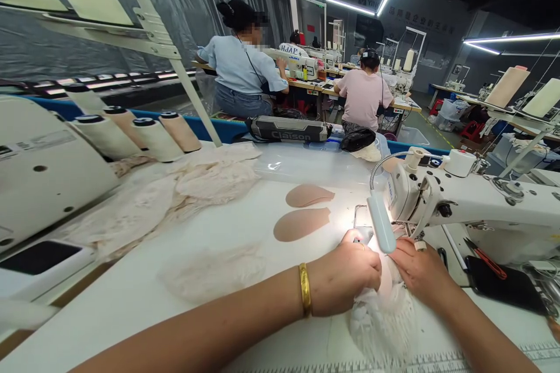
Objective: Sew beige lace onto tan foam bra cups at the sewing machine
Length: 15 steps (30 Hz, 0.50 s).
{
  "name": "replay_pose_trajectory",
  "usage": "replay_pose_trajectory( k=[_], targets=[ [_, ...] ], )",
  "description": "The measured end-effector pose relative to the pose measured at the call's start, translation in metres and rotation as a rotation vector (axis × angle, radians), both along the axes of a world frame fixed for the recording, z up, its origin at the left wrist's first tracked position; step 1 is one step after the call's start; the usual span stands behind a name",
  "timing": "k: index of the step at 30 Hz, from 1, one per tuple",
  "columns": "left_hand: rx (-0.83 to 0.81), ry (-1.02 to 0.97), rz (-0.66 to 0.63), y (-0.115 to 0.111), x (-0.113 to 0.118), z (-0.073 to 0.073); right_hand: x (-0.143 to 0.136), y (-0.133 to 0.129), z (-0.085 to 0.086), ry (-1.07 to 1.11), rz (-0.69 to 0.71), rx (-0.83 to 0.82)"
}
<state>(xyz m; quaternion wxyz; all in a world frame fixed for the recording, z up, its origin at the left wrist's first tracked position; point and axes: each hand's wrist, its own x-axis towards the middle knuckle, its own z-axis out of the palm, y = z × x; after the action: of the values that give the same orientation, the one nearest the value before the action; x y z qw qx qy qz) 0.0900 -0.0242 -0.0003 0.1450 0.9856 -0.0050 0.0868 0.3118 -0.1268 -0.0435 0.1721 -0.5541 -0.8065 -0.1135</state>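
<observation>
A white sewing machine [472,195] stands at the right, its small lamp [381,224] lit over the needle area. Pale lace fabric [385,323] lies below the needle and hangs toward the table's front. My left hand [350,274], a gold bangle at its wrist, is closed on the fabric's left side, fingers curled. On the fabric's right side rests my right hand [420,268], fingers stretched out and close together, near the presser foot. Two beige oval pads [301,225] lie left of the machine, one behind the other. A sheer lace piece [214,273] is flat on the white table [144,326].
Lace fabric [175,198] is heaped at the left beside thread cones [157,139] and another machine [48,163]. Scissors [487,259] lie on a black tray or device [507,285] at the right. Two people [245,70] sit at machines beyond the table.
</observation>
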Motion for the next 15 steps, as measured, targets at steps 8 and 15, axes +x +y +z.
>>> replay_pose_trajectory(
  k=[8, 15],
  targets=[
    [-0.032, -0.039, -0.007, -0.0022, -0.0011, -0.0033, -0.0016, -0.0025, 0.0017, -0.024, -0.026, 0.011],
    [-0.033, -0.045, 0.008, -0.0024, -0.0015, -0.0096, -0.0034, -0.0036, 0.0024, -0.003, -0.053, -0.026]
  ],
)
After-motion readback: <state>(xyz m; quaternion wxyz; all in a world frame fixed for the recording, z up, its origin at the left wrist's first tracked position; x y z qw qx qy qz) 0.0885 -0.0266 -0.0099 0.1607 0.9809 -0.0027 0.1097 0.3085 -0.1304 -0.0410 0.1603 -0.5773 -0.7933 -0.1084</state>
